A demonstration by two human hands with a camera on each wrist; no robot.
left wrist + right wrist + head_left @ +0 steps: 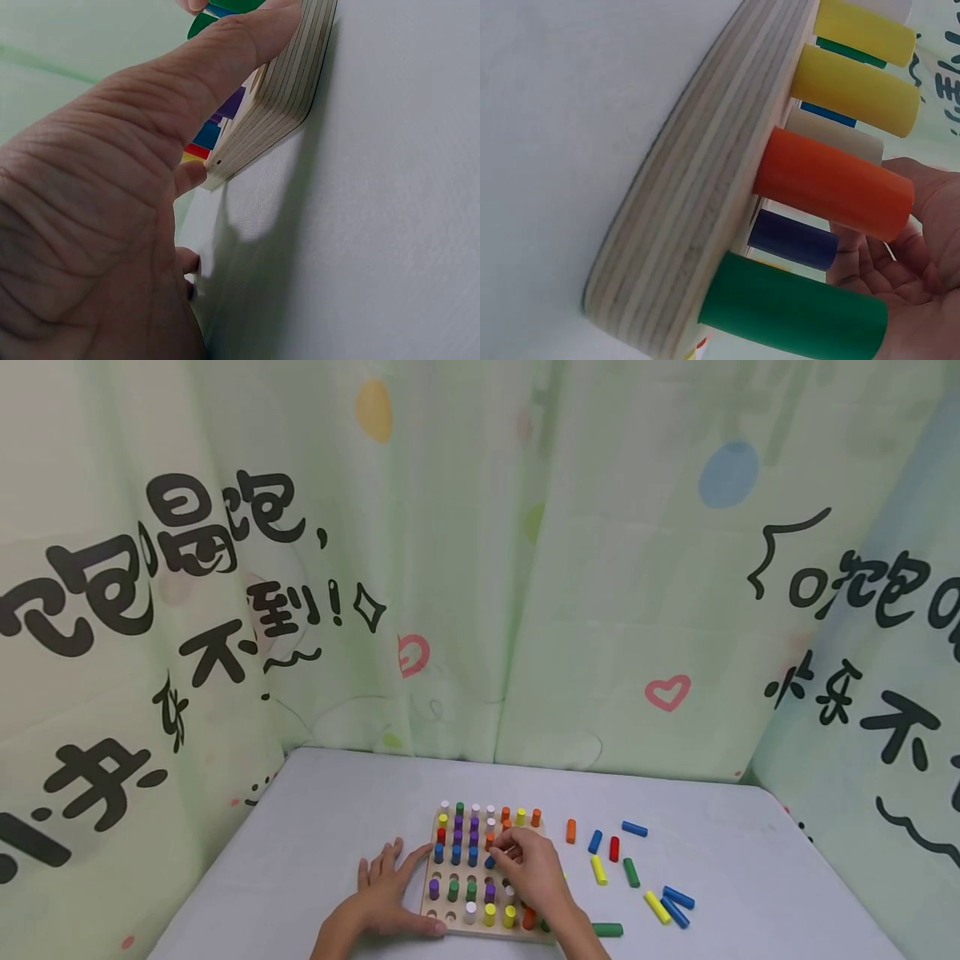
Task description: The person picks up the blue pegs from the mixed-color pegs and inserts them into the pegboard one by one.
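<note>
Right grip [531, 868] pinches blue peg [490, 862].

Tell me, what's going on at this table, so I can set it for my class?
A person is working at a wooden pegboard with both bare hands. The right hand pinches a blue peg over the board; whether it is fully seated I can't tell. The left hand rests against the board's left side. Many coloured pegs stand in the board, and loose pegs lie right of it on the white table.
</note>
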